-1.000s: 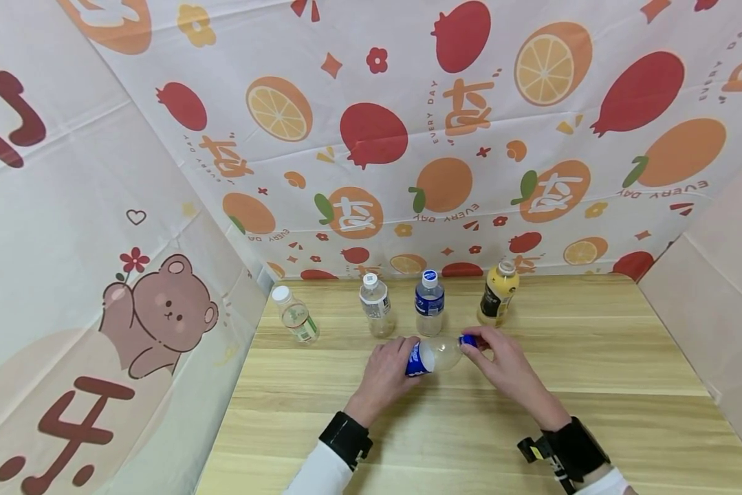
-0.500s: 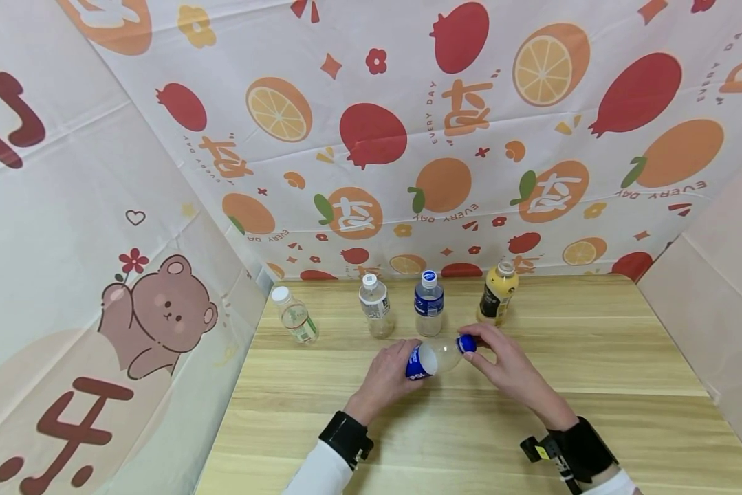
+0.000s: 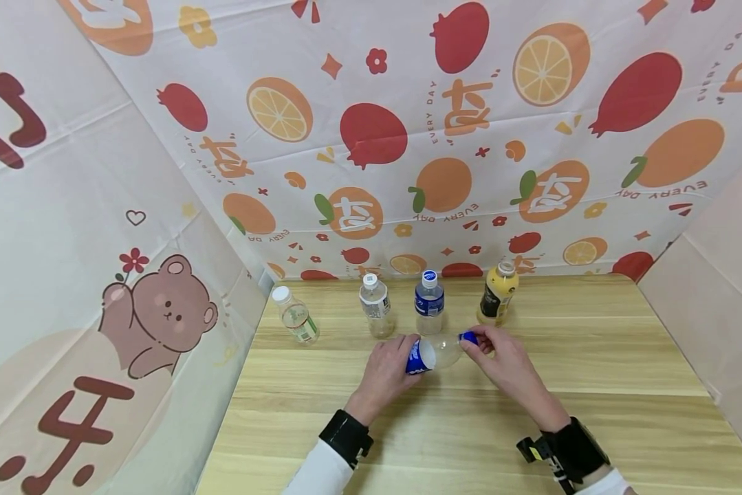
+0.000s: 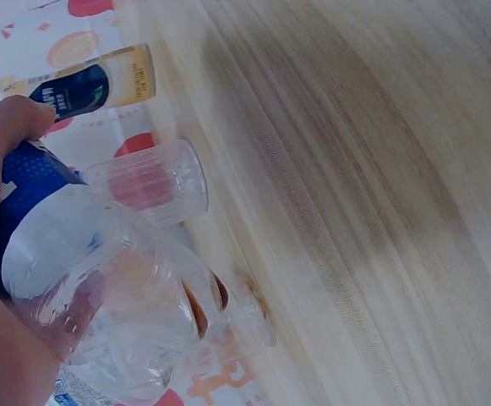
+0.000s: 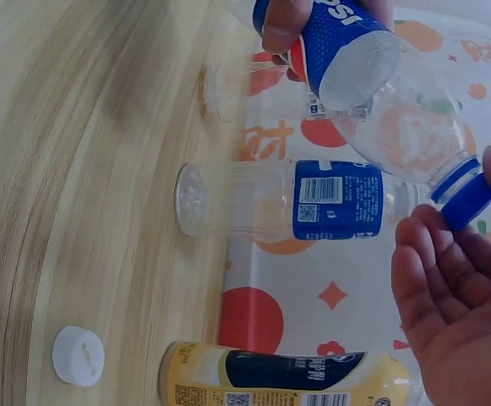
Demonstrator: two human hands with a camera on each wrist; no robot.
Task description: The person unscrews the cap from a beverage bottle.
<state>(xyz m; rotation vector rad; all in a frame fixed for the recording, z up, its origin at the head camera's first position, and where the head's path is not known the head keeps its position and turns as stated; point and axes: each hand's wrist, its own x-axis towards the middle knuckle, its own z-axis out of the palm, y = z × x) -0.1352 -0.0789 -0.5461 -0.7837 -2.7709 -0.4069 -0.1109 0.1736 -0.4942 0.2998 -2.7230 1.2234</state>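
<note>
A clear plastic bottle [image 3: 446, 352] with a blue label is tilted above the table, its neck toward the right. My left hand [image 3: 388, 371] grips it round the label [image 4: 27, 190]. At the neck, my right hand [image 3: 505, 361] pinches the blue bottle cap [image 5: 467, 201] between thumb and fingers. A blue ring [image 5: 455, 176] shows on the neck just beneath that cap. Behind the held bottle stands another clear bottle with a blue label [image 5: 338, 201] and a blue-and-white top. The yellow bottle [image 3: 498, 294], with a dark label and no cap on its mouth, is just beyond my right hand.
Two more clear bottles with white caps stand to the left, one with a pale label [image 3: 375, 306] and one with a green-and-white label [image 3: 298, 317]. A loose white cap [image 5: 78, 356] lies on the wooden table [image 3: 470, 440]. A fruit-print cloth [image 3: 371, 137] hangs behind.
Half a second ago my right fingers sat looser, with more of the blue cap showing; now they have turned and cover more of it. My left hand and the bottle barely moved.
</note>
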